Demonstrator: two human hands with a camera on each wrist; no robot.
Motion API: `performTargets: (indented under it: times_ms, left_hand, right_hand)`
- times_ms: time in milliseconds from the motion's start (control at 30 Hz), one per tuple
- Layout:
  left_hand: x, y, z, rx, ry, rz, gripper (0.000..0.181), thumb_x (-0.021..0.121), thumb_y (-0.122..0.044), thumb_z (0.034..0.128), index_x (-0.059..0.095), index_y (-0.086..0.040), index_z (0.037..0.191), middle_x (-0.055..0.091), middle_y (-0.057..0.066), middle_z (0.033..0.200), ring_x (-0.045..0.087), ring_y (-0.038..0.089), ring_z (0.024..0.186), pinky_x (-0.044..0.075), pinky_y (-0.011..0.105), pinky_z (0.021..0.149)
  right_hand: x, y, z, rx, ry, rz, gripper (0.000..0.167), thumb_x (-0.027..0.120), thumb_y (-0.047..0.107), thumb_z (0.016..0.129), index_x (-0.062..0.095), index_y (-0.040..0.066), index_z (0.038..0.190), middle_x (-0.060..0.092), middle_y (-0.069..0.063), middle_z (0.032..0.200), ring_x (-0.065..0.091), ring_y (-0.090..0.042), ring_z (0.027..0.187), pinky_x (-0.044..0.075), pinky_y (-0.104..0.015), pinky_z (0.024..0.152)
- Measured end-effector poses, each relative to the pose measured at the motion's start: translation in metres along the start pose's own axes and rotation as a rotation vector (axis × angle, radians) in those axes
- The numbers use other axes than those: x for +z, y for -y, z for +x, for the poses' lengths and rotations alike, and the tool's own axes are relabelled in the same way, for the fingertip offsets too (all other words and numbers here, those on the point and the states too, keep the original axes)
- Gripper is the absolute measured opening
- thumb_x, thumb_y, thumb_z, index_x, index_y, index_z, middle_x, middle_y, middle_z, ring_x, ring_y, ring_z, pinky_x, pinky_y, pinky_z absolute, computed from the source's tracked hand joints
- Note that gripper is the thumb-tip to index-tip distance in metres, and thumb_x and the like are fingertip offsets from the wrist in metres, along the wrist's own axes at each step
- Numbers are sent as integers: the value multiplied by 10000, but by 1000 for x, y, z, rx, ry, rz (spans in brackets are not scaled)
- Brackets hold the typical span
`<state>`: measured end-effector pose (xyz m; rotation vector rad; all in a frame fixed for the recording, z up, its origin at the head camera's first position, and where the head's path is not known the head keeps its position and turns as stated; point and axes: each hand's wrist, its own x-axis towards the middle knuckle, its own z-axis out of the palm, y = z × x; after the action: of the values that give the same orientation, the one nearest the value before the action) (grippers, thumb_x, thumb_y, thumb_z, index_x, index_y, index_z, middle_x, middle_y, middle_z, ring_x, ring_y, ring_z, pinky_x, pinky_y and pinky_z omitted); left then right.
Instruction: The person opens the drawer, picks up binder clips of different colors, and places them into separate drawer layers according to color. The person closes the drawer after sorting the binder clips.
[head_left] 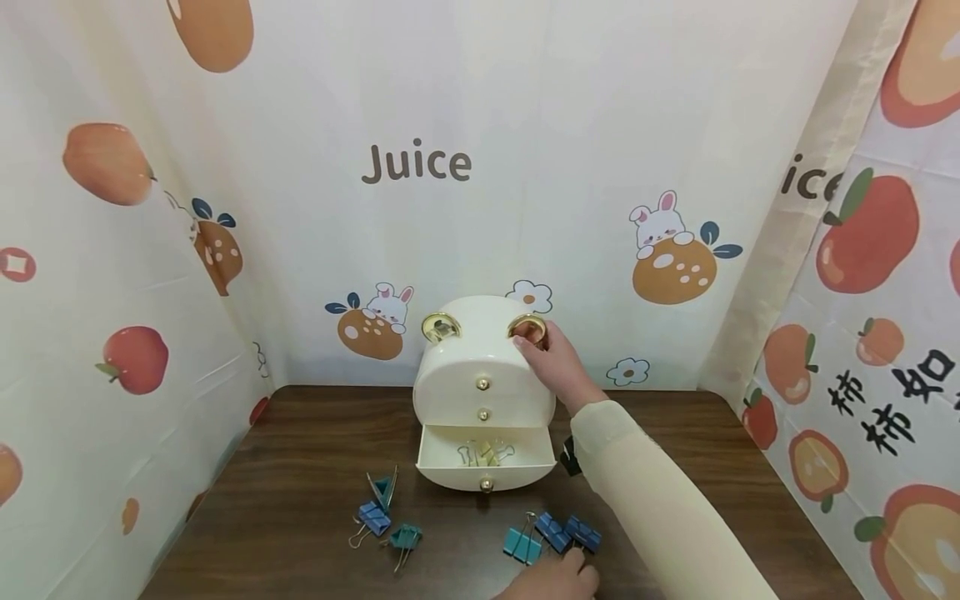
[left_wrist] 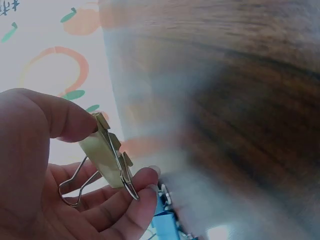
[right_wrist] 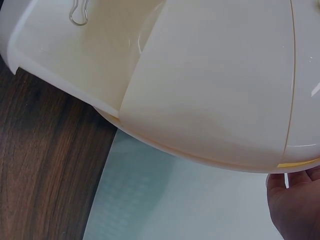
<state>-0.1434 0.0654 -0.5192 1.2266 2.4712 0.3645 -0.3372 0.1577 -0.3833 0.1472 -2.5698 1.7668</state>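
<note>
A cream cabinet (head_left: 476,392) with gold-rimmed ears stands with its bottom drawer (head_left: 442,450) pulled out; light-coloured clips (head_left: 487,452) lie inside. My right hand (head_left: 558,367) grips the cabinet at its right ear (head_left: 527,327), thumb in front. In the right wrist view that hand (right_wrist: 297,205) is partly cut off beside the cabinet (right_wrist: 210,85). Low in the head view is my left hand (head_left: 551,577), beside blue clips (head_left: 567,532) and a teal clip (head_left: 522,545). The left wrist view shows this hand (left_wrist: 75,170) pinching a yellow binder clip (left_wrist: 102,155) between thumb and fingers.
Left of centre on the brown table (head_left: 300,500) lie a blue clip (head_left: 372,517) and two green clips (head_left: 405,537). A black object (head_left: 572,457) is partly behind the right sleeve. Fruit-printed curtains (head_left: 525,167) surround the table on three sides.
</note>
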Motion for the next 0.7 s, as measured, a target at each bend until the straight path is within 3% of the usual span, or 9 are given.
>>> performTargets:
  times_ms: [333, 700]
  left_hand:
    - [-11, 0, -5, 0, 13, -30, 325, 671, -430, 1002, 659, -170, 1197, 535, -80, 1045, 468, -27, 763, 474, 154, 636]
    - [-24, 5, -18, 57, -53, 45, 406, 591, -492, 1031, 648, -156, 1252, 563, -70, 1115, 499, -39, 817, 453, 145, 617]
  right_hand:
    - [-1, -5, 0, -4, -13, -7, 471, 638, 450, 1014, 500, 150, 1350, 567, -82, 1340, 578, -262, 1149, 511, -468, 942]
    - [-1, -2, 0, -9, -6, 23, 502, 648, 442, 1011, 495, 147, 1386, 571, -91, 1334, 594, -271, 1138, 515, -479, 934]
